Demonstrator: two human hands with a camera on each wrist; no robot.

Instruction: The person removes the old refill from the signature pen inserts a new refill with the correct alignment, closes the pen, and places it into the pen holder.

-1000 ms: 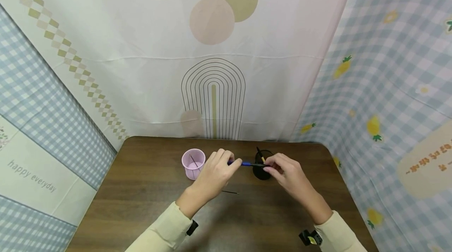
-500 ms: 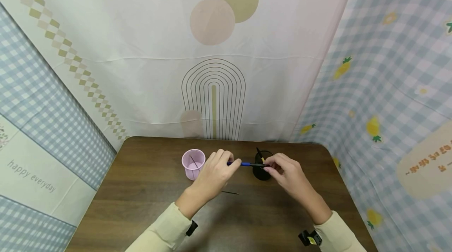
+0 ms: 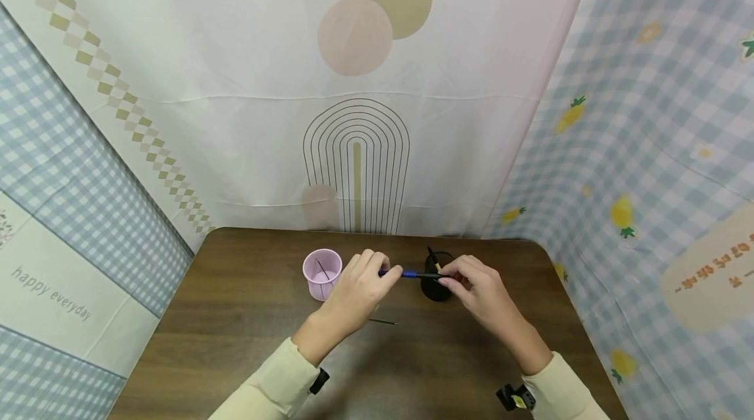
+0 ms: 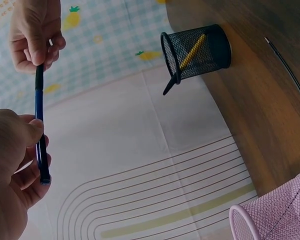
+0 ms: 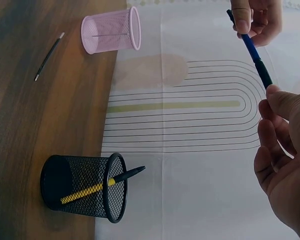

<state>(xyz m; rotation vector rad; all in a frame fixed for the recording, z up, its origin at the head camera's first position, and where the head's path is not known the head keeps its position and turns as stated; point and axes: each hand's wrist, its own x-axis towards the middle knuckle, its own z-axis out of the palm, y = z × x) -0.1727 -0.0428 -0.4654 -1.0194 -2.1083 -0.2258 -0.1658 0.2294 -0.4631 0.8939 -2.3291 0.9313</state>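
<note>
A blue pen (image 3: 410, 274) with black ends is held level above the table between both hands. My left hand (image 3: 360, 284) pinches its blue barrel between thumb and fingers. At the other end, my right hand (image 3: 480, 286) pinches the pen's black part (image 5: 262, 74) with thumb and fingertips. Just behind the right hand stands a black mesh pen holder (image 5: 90, 187), holding a yellow pen (image 4: 192, 52) with a black end. To the left hand's left is a pink mesh pen holder (image 3: 322, 276) with a thin dark rod inside.
On the wooden table (image 3: 235, 315) lies a thin dark rod like a pen refill (image 5: 50, 56), partly hidden by the left hand in the head view. A patterned cloth (image 3: 265, 165) hangs along the table's back edge, with checked cloth at both sides.
</note>
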